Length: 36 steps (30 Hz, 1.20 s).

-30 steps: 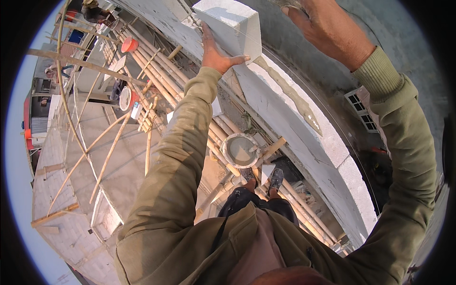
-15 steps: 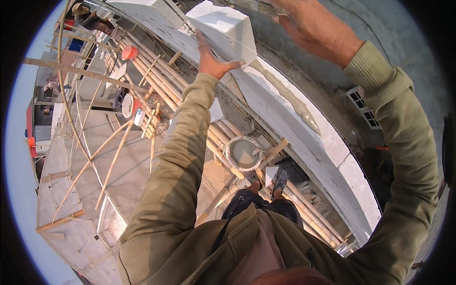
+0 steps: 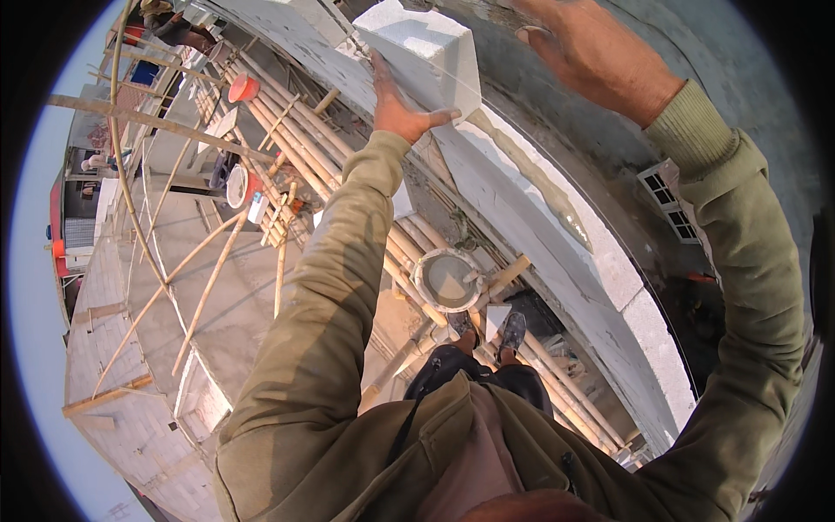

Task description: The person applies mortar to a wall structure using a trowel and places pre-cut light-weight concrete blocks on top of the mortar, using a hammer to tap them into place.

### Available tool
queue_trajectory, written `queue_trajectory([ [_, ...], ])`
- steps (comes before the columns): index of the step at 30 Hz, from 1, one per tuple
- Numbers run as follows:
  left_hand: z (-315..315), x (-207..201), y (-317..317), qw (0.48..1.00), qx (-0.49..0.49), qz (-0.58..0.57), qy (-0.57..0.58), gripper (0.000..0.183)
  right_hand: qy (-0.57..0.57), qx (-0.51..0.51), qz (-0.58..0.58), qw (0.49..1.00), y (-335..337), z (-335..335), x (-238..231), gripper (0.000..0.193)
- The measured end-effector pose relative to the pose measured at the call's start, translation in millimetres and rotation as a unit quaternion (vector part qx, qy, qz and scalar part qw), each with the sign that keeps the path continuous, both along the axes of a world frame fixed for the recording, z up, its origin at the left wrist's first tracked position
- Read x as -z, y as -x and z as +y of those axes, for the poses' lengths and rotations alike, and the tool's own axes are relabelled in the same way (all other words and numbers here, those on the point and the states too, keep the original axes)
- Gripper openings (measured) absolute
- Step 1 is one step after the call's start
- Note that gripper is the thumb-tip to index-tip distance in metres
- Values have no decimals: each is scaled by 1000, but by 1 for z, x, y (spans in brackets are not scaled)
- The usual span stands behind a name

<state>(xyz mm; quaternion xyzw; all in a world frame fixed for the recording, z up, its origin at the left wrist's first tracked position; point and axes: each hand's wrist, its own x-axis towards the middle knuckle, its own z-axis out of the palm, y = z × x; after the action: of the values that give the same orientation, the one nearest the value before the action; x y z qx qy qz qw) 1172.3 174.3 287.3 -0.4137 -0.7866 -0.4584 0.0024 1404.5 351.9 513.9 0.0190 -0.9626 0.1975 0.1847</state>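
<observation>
A pale grey building block [image 3: 419, 39] stands on top of a long, curving block wall [image 3: 531, 230]. My left hand [image 3: 402, 109] lies against its near side, fingers stretched along the face and thumb spread toward the block's end. Wet grey mortar [image 3: 531, 165] is spread along the wall top beside the block. A thin string crosses the block. Beyond the wall, my right hand [image 3: 604, 65] is raised to the right of the block, its thumb showing. Its other fingers run to the upper edge, so whether they hold anything is hidden.
Below my feet is a bamboo pole scaffold [image 3: 291, 143]. A round bucket of mortar [image 3: 448, 280] stands by my shoes. An orange bucket [image 3: 243, 87] and a white-rimmed one [image 3: 237, 186] sit farther left. Another person [image 3: 178, 30] is at the far upper left.
The view has shifted slightly, so the block and both hands appear a little farther right. My left hand stays against the block.
</observation>
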Motion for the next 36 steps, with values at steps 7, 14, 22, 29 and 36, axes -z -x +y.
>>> queue_trajectory([
  [7,2,-3,1,1000,11,-26,-6,168,-82,43,22,995,2,14,27,38],
  [14,-4,3,7,999,32,-4,12,168,7,-56,85,995,-2,4,21,30],
  [22,-19,41,24,996,31,-19,77,158,-125,-60,93,986,-13,17,23,31],
  [29,-2,49,14,996,8,-49,69,164,-527,-23,35,849,-17,13,13,35],
  [36,-4,42,9,996,-10,-41,81,165,35,45,-70,996,-11,-9,-23,34],
])
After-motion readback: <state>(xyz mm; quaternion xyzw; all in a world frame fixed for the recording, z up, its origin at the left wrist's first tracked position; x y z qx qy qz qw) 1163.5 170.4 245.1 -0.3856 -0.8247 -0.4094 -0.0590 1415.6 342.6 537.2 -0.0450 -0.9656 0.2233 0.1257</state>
